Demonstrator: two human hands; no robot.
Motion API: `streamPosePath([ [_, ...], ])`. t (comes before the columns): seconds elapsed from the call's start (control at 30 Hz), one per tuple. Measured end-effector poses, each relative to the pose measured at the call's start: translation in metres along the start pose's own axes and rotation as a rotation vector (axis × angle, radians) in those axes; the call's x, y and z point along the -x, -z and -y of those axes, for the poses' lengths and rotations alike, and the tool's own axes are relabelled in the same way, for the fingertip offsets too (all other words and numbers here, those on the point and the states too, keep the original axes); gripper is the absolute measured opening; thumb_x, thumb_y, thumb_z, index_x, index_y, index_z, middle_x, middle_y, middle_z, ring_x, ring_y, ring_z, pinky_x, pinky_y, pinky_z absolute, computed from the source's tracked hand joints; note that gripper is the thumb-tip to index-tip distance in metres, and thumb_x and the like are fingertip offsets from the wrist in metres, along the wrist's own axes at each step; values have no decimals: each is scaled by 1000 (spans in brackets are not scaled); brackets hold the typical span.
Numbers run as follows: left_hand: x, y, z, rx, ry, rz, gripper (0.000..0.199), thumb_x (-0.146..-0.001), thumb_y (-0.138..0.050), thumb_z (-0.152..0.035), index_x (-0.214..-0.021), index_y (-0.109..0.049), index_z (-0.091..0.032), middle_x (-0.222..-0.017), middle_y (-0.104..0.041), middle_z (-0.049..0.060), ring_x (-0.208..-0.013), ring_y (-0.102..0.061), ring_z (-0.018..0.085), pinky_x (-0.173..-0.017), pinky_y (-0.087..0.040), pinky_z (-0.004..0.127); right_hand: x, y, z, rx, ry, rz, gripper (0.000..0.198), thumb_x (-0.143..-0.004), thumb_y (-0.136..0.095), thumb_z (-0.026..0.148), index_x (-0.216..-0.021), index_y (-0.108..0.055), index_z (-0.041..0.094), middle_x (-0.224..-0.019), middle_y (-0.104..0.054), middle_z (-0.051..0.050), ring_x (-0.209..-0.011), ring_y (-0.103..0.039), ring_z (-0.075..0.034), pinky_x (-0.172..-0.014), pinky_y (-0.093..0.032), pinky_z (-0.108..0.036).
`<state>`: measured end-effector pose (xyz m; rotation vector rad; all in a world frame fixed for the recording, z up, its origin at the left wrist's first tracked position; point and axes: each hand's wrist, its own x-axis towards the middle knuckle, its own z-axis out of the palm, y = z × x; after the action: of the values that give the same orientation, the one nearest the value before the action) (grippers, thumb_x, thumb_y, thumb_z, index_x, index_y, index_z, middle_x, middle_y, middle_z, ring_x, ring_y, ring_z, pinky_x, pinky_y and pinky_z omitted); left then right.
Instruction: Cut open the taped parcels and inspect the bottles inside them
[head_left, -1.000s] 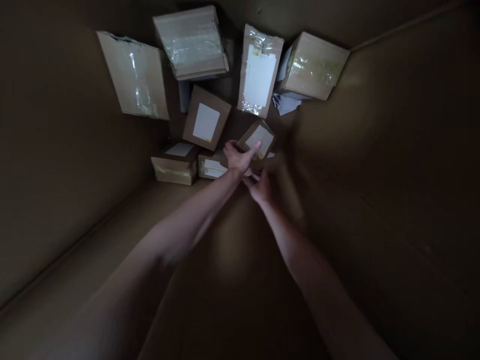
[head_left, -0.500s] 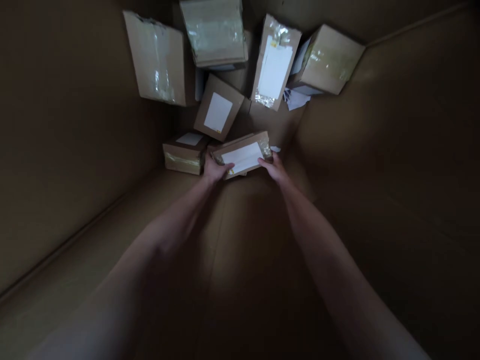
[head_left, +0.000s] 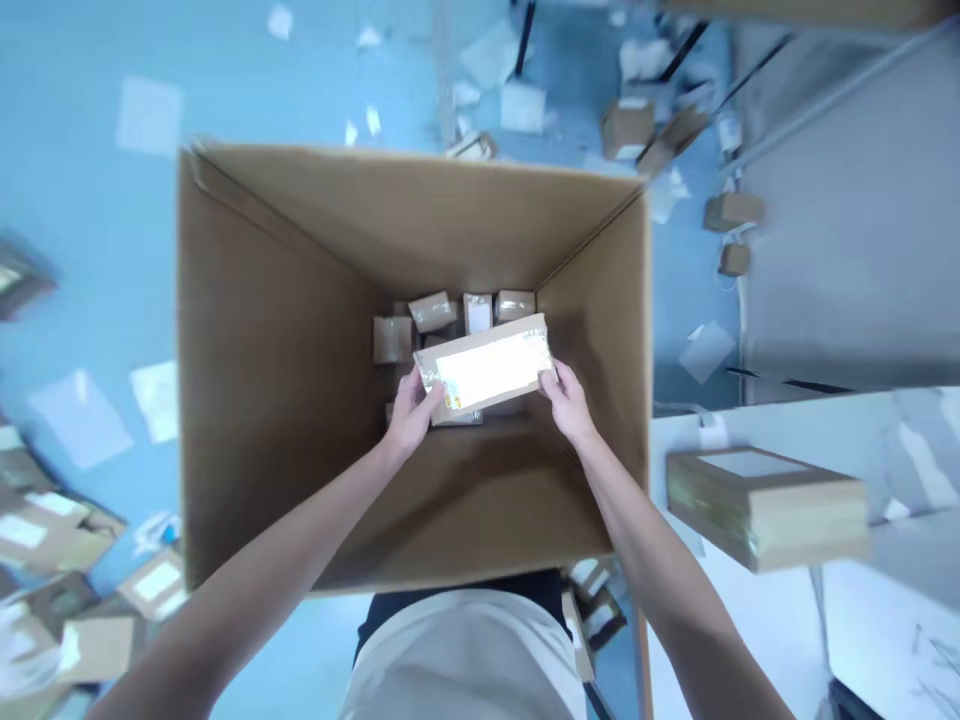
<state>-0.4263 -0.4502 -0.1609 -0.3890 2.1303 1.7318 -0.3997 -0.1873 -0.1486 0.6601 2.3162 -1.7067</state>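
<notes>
Brought the long labelled parcel (head_left: 491,367) up from beside the small boxes (head_left: 433,312) in the big carton (head_left: 266,380) since half a second ago; looking down from higher now, past the carton's rim (head_left: 420,158). Pinching the parcel's left end in the left hand (head_left: 411,408), thumb on top by a yellow mark (head_left: 453,398); pinching its right end in the right hand (head_left: 568,400), thumb likewise on top. Holding it label up over the carton's bottom, slightly askew, right end toward the far wall (head_left: 420,210), partly covering the small boxes below. Noting blue floor (head_left: 240,60) outside, strewn with white papers (head_left: 81,418), and a taped box (head_left: 806,525) to the right.
</notes>
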Motion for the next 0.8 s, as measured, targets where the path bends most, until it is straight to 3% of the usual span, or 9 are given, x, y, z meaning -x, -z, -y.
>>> streamPosePath([
  [0.1,56,23,-85,-162,-258,77,55,-77,-57,-54,-122,-59,-24,-95,-54,5,-96,-54,24,-90,-48,41,83,47,72,-11,134,-98,48,-88,-46,54,-124,-56,24,-117,-57,-8,-100,-60,-21,-84,-54,-37],
  [0.2,119,22,-154,-182,-466,196,57,-75,-58,-55,-125,-57,-28,-90,-49,5,-87,-53,23,-79,-51,39,175,98,123,100,217,-263,46,-89,-42,52,-121,-58,23,-113,-61,-9,-102,-59,-24,-83,-54,-39],
  [0.3,183,-4,-196,-131,-530,353,60,-73,-59,-55,-129,-55,-32,-94,-48,6,-85,-52,23,-75,-53,40,258,148,141,174,239,-454,45,-90,-40,52,-121,-57,26,-111,-64,-8,-102,-60,-26,-82,-54,-40],
  [0.37,226,-34,-207,-104,-506,475,61,-74,-61,-52,-131,-52,-31,-99,-48,7,-90,-53,24,-80,-53,41,305,184,133,169,227,-547,43,-90,-40,52,-122,-56,28,-109,-65,-7,-94,-63,-24,-75,-56,-39],
  [0.47,284,-92,-204,-121,-417,655,65,-75,-64,-44,-136,-47,-31,-106,-49,8,-101,-53,25,-88,-51,41,364,242,92,147,171,-633,41,-89,-40,53,-117,-60,29,-104,-66,-6,-82,-63,-22,-64,-56,-38],
  [0.6,339,-186,-168,-237,-260,831,67,-72,-69,-42,-135,-48,-32,-111,-52,8,-101,-55,24,-83,-53,39,415,316,2,94,41,-711,46,-87,-41,57,-112,-63,26,-102,-66,-9,-78,-62,-22,-69,-56,-42],
  [0.7,354,-258,-130,-270,-167,873,67,-70,-71,-40,-132,-50,-27,-112,-55,9,-93,-59,23,-77,-53,36,420,356,-64,-9,-59,-729,52,-83,-45,61,-114,-63,23,-111,-64,-11,-88,-62,-24,-75,-57,-44],
  [0.8,348,-312,-97,-297,-90,841,67,-66,-75,-37,-128,-52,-22,-112,-59,9,-87,-60,21,-81,-52,36,397,377,-109,-101,-104,-671,57,-80,-48,64,-115,-63,21,-114,-64,-11,-90,-63,-24,-79,-56,-43],
])
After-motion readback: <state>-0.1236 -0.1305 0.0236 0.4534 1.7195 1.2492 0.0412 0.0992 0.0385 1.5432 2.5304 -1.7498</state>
